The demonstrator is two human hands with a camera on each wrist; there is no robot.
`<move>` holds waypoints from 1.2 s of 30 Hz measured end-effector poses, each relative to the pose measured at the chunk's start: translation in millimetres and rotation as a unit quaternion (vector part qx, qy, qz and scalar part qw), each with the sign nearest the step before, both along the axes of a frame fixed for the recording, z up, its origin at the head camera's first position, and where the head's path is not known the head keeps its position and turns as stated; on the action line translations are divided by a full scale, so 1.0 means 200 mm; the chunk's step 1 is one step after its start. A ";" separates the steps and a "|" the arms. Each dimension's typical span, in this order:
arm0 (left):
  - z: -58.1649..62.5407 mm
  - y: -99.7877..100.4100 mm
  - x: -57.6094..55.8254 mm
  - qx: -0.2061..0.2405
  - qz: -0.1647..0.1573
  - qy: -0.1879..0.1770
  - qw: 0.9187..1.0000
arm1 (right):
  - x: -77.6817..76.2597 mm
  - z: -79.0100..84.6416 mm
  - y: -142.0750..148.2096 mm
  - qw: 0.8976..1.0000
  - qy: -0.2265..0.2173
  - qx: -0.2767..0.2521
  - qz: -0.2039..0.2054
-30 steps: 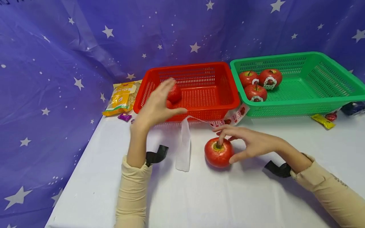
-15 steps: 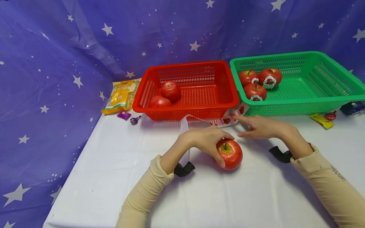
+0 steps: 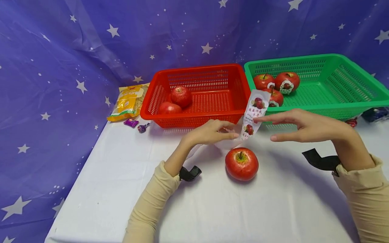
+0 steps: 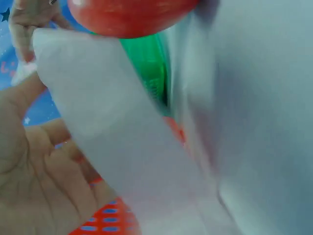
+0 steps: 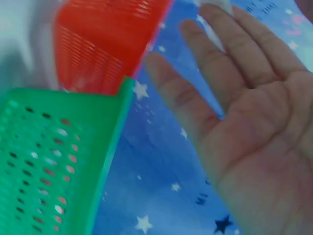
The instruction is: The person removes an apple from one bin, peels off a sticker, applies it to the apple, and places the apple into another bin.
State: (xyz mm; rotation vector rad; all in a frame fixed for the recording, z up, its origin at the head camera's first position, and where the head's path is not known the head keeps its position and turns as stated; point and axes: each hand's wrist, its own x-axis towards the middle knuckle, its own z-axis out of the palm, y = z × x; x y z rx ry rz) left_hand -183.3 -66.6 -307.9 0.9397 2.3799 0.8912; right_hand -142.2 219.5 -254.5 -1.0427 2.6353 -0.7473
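Note:
A strip of apple stickers [image 3: 255,111] rises in front of the baskets, its printed end tilted upward. My left hand [image 3: 209,132] holds the strip near its lower part, thumb and bent fingers at its edge; the exact contact is partly hidden. In the left wrist view, the strip's pale backing [image 4: 112,122] crosses before the fingers. My right hand [image 3: 313,126] has its fingers extended, the index fingertip at the printed face and the thumb well apart. Just below both hands, a bare red apple [image 3: 241,164] stands upright on the white table, touched by neither.
Behind the hands stand a red basket [image 3: 197,120] with two apples and a green basket [image 3: 343,104] with three stickered apples. Left of them lie a yellow food packet [image 3: 127,103], a purple sweet [image 3: 131,123] and a lollipop [image 3: 143,128].
My left hand has left the apple, moving up to the strip. The strip has risen off the table. My right hand has moved right, toward the green basket's front.

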 end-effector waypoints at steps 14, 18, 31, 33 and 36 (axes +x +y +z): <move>-0.05 0.01 -0.01 0.247 0.048 -0.156 0.955 | -0.06 -0.03 0.01 0.994 0.024 -0.091 -0.050; -0.04 0.01 -0.01 0.273 0.074 -0.106 0.953 | -0.06 -0.05 -0.03 0.988 0.085 -0.046 -0.122; -0.04 0.06 0.01 0.257 0.052 0.020 0.965 | -0.02 -0.14 -0.29 0.890 0.408 -0.143 -0.145; -0.03 0.06 0.01 0.275 0.055 0.046 0.959 | -0.02 -0.15 -0.31 0.882 0.428 -0.147 -0.130; -0.03 0.06 0.02 0.305 0.056 0.080 0.947 | -0.02 -0.17 -0.31 0.911 0.360 -0.190 -0.071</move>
